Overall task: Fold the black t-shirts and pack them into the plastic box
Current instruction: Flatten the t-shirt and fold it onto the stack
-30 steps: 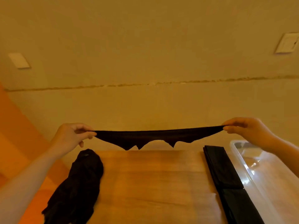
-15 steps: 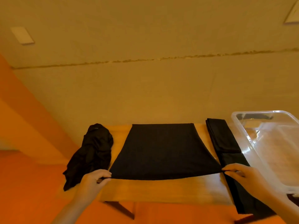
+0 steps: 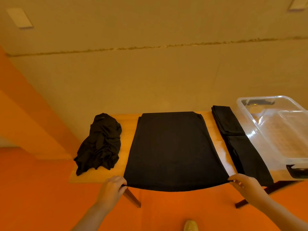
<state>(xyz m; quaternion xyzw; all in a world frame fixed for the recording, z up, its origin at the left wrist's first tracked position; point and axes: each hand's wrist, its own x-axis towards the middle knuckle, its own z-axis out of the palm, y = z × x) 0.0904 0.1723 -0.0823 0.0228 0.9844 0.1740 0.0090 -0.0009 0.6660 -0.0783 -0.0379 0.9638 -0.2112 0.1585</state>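
Wooden counter (image 3: 126,120) against a plain wall. Black t-shirt (image 3: 173,147) is spread flat at centre, near hem pinched by left hand (image 3: 113,185) and right hand (image 3: 241,182). Soft, light, limp fabric; corners judged the best grip.

A shirt (image 3: 173,150) lies spread at the centre of the worktop (image 3: 126,120), its near hem hanging over the 6 o'clock edge. At 9 o'clock sits a heap (image 3: 100,144). At 3 o'clock lie two folded shirts (image 3: 236,139), end to end, with the box (image 3: 260,130) just beyond them. The hands, left (image 3: 113,187) and right (image 3: 243,185), pinch the hem's two corners.
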